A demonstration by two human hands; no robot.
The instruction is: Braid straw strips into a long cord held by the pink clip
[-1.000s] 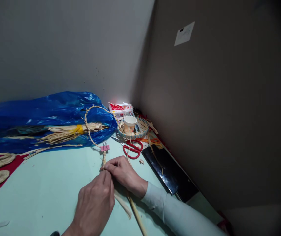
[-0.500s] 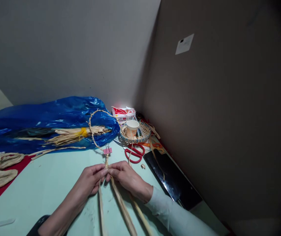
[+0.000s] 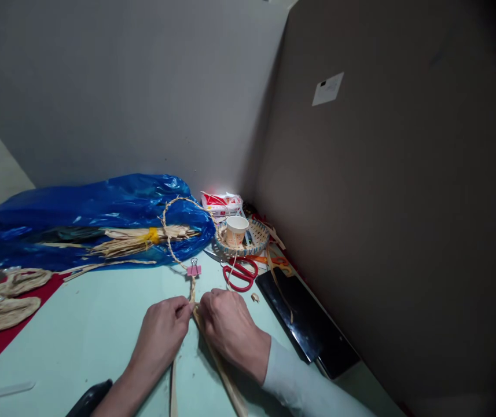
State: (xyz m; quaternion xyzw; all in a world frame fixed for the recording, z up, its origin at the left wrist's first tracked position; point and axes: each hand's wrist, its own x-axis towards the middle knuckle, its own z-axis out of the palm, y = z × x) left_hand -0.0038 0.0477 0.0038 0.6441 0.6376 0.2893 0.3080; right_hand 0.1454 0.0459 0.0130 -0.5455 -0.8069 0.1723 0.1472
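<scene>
A pale straw braid (image 3: 193, 286) runs down from a pink binder clip (image 3: 194, 270) on the pale green tabletop. At the lower end of the braid, my left hand (image 3: 168, 325) is closed, thumb and finger pinching the straw. Close beside it on the right, my right hand (image 3: 230, 327) is curled, knuckles up, around straw too; its fingertips are hidden. One loose straw strand (image 3: 173, 388) trails below my left hand, and a wider strand (image 3: 219, 365) slants toward me beneath my right. Beyond the clip, the finished plait loops up over the blue bag.
Behind lies a blue plastic bag (image 3: 87, 200) with a tied straw bundle (image 3: 143, 240). A paper cup (image 3: 236, 229) stands in a woven basket (image 3: 260, 236). Red-handled scissors (image 3: 241, 275) and a black phone-like slab (image 3: 304, 313) lie right; straw sandals (image 3: 4, 310) lie left.
My hands have turned over from fingertip pinches to knuckles-up grips and drawn slightly apart. The third strand on the right no longer shows. The view has shifted a little.
</scene>
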